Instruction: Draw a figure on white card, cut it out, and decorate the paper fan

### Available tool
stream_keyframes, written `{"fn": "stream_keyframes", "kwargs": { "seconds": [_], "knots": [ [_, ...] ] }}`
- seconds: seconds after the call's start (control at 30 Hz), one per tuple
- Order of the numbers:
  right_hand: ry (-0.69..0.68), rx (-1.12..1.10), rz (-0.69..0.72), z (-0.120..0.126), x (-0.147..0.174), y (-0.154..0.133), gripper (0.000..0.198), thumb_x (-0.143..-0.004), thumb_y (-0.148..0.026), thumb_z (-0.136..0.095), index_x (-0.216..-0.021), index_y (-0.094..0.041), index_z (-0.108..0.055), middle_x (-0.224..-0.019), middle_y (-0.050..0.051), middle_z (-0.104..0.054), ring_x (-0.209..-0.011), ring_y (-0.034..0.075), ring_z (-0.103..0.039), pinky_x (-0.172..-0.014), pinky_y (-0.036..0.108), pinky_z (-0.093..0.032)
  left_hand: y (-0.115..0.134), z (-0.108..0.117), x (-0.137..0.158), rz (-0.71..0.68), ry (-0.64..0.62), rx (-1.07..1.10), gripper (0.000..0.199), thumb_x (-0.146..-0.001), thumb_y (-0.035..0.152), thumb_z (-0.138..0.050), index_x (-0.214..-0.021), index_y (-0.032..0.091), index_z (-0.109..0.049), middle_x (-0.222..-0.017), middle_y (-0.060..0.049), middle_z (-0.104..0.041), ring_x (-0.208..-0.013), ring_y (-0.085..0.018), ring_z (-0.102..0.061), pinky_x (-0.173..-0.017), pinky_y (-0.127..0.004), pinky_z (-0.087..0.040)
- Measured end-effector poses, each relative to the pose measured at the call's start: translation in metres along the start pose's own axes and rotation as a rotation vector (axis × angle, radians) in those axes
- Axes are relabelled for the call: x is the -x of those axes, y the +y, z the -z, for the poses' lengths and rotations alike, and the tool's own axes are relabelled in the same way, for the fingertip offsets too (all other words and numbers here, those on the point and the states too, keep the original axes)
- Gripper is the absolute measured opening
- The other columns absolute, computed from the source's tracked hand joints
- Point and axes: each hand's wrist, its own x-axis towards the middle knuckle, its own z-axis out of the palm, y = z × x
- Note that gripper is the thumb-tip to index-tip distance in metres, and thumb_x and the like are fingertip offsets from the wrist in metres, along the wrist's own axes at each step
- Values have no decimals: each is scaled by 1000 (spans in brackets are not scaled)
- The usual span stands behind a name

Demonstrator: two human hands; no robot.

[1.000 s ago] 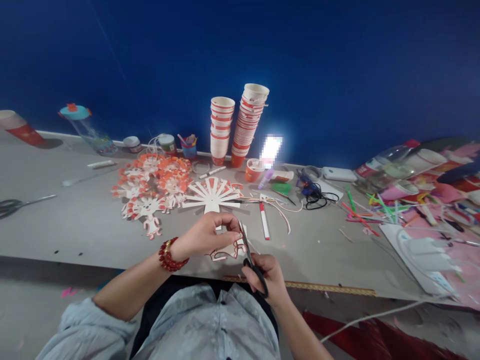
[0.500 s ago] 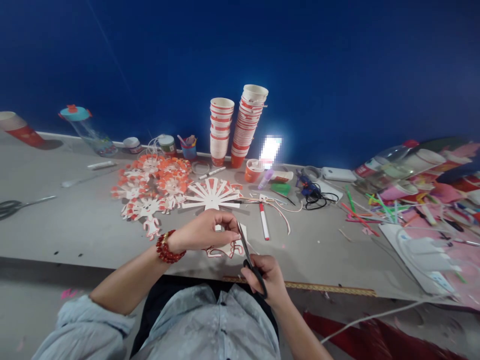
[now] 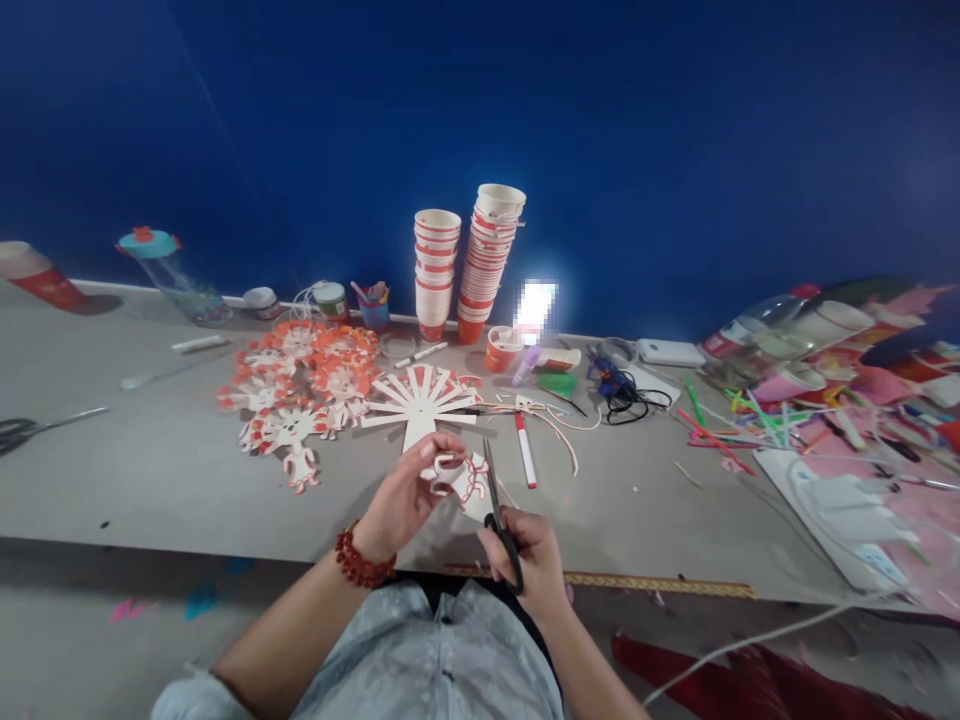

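Observation:
My left hand (image 3: 405,492), with a red bead bracelet at its wrist, pinches a white paper cutout (image 3: 474,488) that bears red-brown drawn outlines. In my right hand (image 3: 531,556) are black-handled scissors (image 3: 492,500), their blades pointing away from me along the right edge of the paper. Whether the blades touch the paper I cannot tell. Just beyond my left hand, a white piece cut into fanned strips (image 3: 421,408) lies on the table. Left of it is a heap of orange and white paper figures (image 3: 300,375). A red and white marker (image 3: 526,450) lies right of the scissors.
Two tall stacks of paper cups (image 3: 491,255) stand by the blue wall near a glowing screen (image 3: 535,308). Dark coiled cable (image 3: 626,392) and coloured strips (image 3: 720,440) lie to the right. Another pair of scissors (image 3: 52,425) rests far left. A wooden ruler-like strip (image 3: 660,583) runs along the front edge.
My left hand has turned and lowered toward me, swinging the paper cutout round so its outlines show more. My right hand stays nearly in place with the scissors. The view has shifted slightly.

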Motion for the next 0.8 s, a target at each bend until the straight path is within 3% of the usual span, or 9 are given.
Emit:
{"fn": "stream_keyframes", "kwargs": {
  "seconds": [0.1,0.2,0.3,0.53,0.8],
  "knots": [
    [19,11,27,0,-1,2,48,-80,-41,-67,-49,-22,-35,-43,-6,-36,-39,7,-34,-39,21,-27,-19,-5,9,37,39,194,45,-81,61,-61,-106,23,-62,-91,-4,-63,-72,-15,-59,-75,-32,-51],
    [35,31,47,-2,0,4,47,-79,-40,-67,-49,-22,-36,-44,-6,-36,-40,8,-34,-40,21,-28,-27,-15,17,-31,8,224,53,-72,63,-71,-103,21,-63,-87,-5,-65,-73,-18,-60,-73,-33,-50],
    [55,42,44,-4,3,4,44,-77,-38,-67,-51,-22,-36,-45,-6,-37,-41,8,-35,-41,21,-29,-26,-26,19,-138,21,135,44,-71,49,-79,-98,19,-62,-84,-4,-64,-72,-15,-58,-71,-30,-48],
    [52,52,71,-6,6,4,40,-77,-33,-66,-53,-22,-36,-46,-6,-38,-42,8,-36,-42,20,-31,-21,-35,12,-221,113,-81,20,-82,35,-71,-88,18,-62,-78,-1,-60,-73,-14,-55,-70,-26,-46],
    [28,31,53,-6,4,2,38,-77,-32,-64,-54,-22,-35,-46,-6,-37,-40,8,-36,-42,20,-30,-20,-36,10,-312,146,-107,13,-85,30,-68,-87,18,-64,-82,-2,-61,-76,-14,-55,-71,-26,-46]
  ]
}}
